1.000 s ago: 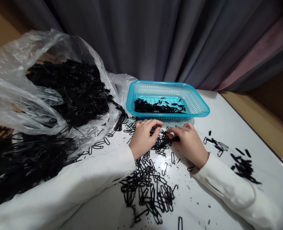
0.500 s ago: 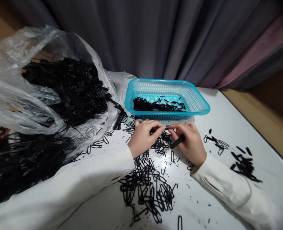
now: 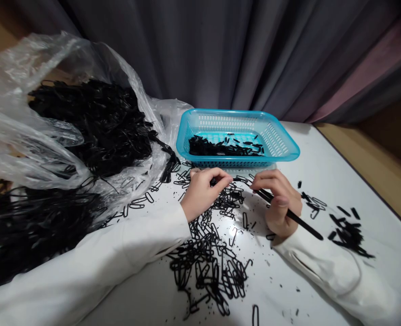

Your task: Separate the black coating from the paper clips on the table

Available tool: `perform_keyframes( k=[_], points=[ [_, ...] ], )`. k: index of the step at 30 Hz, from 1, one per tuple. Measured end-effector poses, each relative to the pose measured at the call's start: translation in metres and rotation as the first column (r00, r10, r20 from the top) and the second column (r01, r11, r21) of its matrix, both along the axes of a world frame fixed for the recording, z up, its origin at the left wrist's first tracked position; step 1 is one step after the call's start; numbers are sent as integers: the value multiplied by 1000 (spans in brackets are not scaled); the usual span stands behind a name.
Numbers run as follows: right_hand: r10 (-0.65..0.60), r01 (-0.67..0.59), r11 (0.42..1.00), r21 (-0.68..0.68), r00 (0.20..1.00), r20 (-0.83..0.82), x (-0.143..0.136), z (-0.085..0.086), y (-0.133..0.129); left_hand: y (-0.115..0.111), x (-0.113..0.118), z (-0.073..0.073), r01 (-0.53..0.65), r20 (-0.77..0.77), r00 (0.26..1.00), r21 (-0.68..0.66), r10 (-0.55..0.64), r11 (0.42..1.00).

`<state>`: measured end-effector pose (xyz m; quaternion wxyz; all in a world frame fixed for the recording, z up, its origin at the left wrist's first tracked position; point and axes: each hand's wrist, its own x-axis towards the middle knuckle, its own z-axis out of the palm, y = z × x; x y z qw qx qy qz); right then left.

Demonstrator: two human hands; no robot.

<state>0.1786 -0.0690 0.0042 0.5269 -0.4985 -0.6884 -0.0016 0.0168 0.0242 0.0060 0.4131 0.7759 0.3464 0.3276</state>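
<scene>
My left hand [image 3: 205,190] is closed in a pinch over the pile of black loops, thumb against forefinger. A black strip [image 3: 214,182] shows inside its curl, and a thin black end seems to stick out past the fingertips. My right hand [image 3: 282,201] is closed around slim black tweezers [image 3: 304,224], which slant from its fingertips down toward the wrist. A short gap separates the two hands. Below them, many thin black elongated loops [image 3: 217,271] lie scattered with tiny black scraps.
Just beyond the hands stands a blue plastic basket [image 3: 288,156] with short black pieces [image 3: 207,147] inside. At left, a clear plastic bag [image 3: 128,181] holds tangled black strips [image 3: 91,127]. Another small black pile [image 3: 348,233] lies right on the white table [image 3: 309,280], before a grey curtain [image 3: 193,54].
My right hand has drawn away from the left to the right and turned, so the tweezers now point back across the palm. My left hand has barely moved.
</scene>
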Motion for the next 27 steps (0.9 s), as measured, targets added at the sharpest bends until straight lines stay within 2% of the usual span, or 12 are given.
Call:
perform_keyframes(
  k=[4, 10, 18, 27],
  points=[
    [34, -34, 998, 52, 999, -7, -1, -1, -1, -1, -1, 0, 9, 15, 1000, -13, -8, 1000],
    [68, -68, 997, 19, 997, 36, 1, 0, -1, 0, 0, 1, 19, 16, 1000, 12, -19, 1000],
    [78, -78, 996, 35, 997, 10, 1, -1, -1, -1, -1, 1, 21, 11, 1000, 16, -21, 1000],
    [95, -95, 995, -6, 990, 102, 2, 3, -1, -1, -1, 2, 35, -19, 999, 66, -34, 997]
  ],
)
